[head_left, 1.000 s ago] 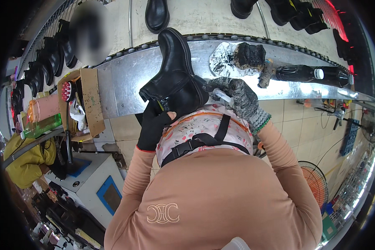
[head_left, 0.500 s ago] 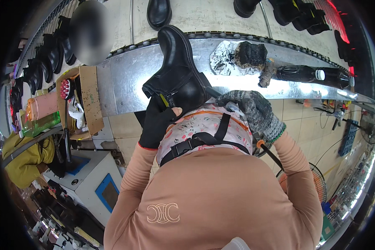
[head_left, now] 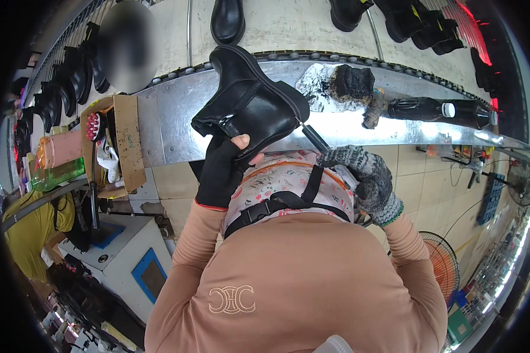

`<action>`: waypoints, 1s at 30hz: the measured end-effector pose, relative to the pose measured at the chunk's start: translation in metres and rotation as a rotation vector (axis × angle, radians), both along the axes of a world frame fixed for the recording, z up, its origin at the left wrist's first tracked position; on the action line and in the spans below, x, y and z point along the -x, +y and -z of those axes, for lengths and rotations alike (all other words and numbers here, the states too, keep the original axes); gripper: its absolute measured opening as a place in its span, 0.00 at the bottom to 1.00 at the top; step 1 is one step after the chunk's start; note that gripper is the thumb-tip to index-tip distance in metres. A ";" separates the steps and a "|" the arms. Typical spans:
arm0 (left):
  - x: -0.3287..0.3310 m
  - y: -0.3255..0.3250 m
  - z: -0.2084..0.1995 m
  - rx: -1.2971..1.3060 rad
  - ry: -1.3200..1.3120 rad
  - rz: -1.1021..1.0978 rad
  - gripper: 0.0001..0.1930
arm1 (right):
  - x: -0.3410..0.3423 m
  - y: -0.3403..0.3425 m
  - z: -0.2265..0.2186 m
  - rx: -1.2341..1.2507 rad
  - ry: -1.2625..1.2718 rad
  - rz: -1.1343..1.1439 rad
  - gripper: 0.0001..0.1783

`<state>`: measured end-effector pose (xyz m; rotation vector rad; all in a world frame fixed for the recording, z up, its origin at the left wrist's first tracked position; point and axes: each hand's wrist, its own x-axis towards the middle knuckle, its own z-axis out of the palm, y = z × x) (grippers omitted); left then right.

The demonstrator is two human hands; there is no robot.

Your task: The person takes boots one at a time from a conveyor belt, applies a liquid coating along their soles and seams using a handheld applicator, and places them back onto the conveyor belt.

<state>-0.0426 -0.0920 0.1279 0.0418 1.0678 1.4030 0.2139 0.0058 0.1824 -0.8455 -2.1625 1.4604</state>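
Note:
A black leather ankle boot [head_left: 268, 115] lies tilted over the front edge of the metal ledge, its shaft toward the left. In a black glove with bare fingertips, my left hand [head_left: 218, 176] grips the boot by its near side, the thumb on the leather. My right hand [head_left: 362, 179], in a grey knitted glove, is closed round a slim dark-handled tool [head_left: 316, 139]. The thin, pale tip of this tool meets the boot at the edge of its sole. What kind of tool it is cannot be made out.
On the metal ledge [head_left: 176, 112] lie crumpled foil [head_left: 312, 88], a blackened sponge-like block [head_left: 352, 82] and dark bottles [head_left: 415, 109]. Beyond runs a conveyor [head_left: 288, 26] carrying several black boots. A cardboard box [head_left: 129, 141] with a brush stands at left; a fan [head_left: 441, 262] is at lower right.
The boot has turned so its sole edge faces more toward my right hand. My right hand has drawn back slightly, and the tool's shaft and tip now show.

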 end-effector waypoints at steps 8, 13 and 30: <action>0.002 0.004 -0.010 -0.044 -0.063 -0.034 0.20 | 0.000 -0.003 0.004 -0.078 -0.025 -0.012 0.11; 0.007 0.002 -0.014 -0.034 -0.099 -0.059 0.21 | -0.012 0.001 0.000 0.508 0.082 0.226 0.21; 0.003 0.036 -0.043 -0.004 -0.131 -0.020 0.20 | -0.007 0.016 0.155 0.488 0.045 0.808 0.24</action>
